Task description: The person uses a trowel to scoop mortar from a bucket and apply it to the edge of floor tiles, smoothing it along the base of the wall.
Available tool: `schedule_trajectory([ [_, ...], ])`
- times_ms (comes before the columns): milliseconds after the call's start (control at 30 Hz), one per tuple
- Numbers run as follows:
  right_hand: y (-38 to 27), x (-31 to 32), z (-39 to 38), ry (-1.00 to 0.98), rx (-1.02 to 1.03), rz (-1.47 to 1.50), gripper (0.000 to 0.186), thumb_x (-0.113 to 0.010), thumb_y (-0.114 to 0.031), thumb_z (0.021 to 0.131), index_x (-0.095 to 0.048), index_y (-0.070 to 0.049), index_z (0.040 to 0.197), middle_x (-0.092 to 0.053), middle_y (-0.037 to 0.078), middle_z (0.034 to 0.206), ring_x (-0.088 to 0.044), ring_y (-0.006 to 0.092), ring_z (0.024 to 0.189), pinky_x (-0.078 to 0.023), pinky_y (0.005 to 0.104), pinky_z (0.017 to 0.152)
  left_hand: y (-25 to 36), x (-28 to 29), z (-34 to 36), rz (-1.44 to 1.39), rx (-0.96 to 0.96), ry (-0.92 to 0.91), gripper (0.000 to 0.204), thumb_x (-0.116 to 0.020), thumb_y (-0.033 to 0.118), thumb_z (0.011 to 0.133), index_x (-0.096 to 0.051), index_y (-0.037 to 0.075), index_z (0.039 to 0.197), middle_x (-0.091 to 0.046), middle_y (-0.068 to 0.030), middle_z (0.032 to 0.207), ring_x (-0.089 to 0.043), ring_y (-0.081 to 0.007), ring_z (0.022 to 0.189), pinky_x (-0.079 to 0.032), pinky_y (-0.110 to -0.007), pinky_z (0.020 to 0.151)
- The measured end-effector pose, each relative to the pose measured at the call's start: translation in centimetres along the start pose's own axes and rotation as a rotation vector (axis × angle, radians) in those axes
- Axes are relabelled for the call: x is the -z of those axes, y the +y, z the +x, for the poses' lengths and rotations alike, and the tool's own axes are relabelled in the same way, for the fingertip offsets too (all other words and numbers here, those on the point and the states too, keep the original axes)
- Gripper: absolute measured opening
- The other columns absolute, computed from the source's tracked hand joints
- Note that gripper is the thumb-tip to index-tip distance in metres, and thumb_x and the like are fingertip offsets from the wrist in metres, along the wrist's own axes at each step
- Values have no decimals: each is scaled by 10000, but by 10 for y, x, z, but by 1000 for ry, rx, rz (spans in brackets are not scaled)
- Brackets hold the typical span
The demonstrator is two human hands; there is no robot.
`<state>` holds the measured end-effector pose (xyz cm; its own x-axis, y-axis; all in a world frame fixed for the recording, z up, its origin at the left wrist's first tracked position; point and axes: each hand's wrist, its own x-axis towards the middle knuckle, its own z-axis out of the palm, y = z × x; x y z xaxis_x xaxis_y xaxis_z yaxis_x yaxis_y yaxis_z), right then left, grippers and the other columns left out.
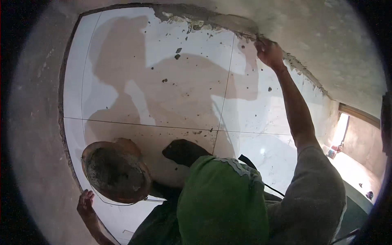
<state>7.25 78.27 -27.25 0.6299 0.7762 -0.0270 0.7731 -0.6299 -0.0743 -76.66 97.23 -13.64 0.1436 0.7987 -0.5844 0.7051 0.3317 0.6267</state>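
My right hand reaches far forward to the seam between the wall and the white floor tiles. Its fingers are closed against a ragged strip of grey mortar along that seam; whatever they may hold is hidden. My left hand is low on the left, beside the left wall's foot, with its fingers partly spread and nothing visible in them. Just right of it stands a round brownish bucket, its inside coated with grey mortar and a thin wire handle hanging at its rim.
Crumbs and small lumps of mortar are scattered over the tiles. Bare plastered walls border the floor. My dark shoe rests on the tiles beside the bucket. A bright opening shows at the far right. My shadow covers much of the floor.
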Motion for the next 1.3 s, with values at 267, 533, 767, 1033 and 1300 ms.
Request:
schedule_trajectory([
  [267, 38, -44, 1, -66, 139, -172, 245, -640, -277, 916, -757, -162, 1099, -743, 133, 1109, -717, 346, 984, -582, 477, 866, 2, -6, 12, 155, 54, 30, 380, -538, 288, 1061, -642, -10, 1273, -687, -128, 1131, -662, -237, 1078, -516, -357, 885],
  [533, 100, 21, -40, 140, 129, -11, 259, -651, -217, 909, -722, -84, 1119, -745, 165, 1023, -721, 381, 911, -587, 477, 792, -45, 26, 20, -56, 237, 16, 358, -557, 266, 1017, -665, 6, 1239, -678, -134, 1186, -632, -258, 1110, -495, -372, 923],
  [767, 107, -23, -27, -48, 153, -169, 329, -625, -232, 891, -702, -94, 1180, -730, 183, 1032, -705, 398, 929, -582, 496, 810, -57, 29, 20, 74, 139, 47, 387, -564, 295, 1029, -666, -16, 1235, -691, -123, 1114, -650, -246, 1041, -515, -381, 898],
  [1033, 125, 26, -70, 206, 177, -127, 183, -627, -204, 952, -688, -49, 1028, -713, 185, 1048, -671, 390, 936, -532, 461, 864, -27, 8, 3, 415, 153, 55, 371, -566, 263, 1033, -671, -38, 1223, -709, -137, 1089, -659, -224, 987, -522, -377, 920],
  [1300, -196, 52, -66, -389, 459, 396, 161, -651, -178, 986, -660, -40, 1069, -714, 188, 954, -705, 283, 836, -549, 403, 770, 30, -24, 4, 225, -24, 159, 365, -543, 147, 1060, -567, 29, 1405, -600, -149, 1427, -581, -232, 1306, -461, -365, 1095],
])
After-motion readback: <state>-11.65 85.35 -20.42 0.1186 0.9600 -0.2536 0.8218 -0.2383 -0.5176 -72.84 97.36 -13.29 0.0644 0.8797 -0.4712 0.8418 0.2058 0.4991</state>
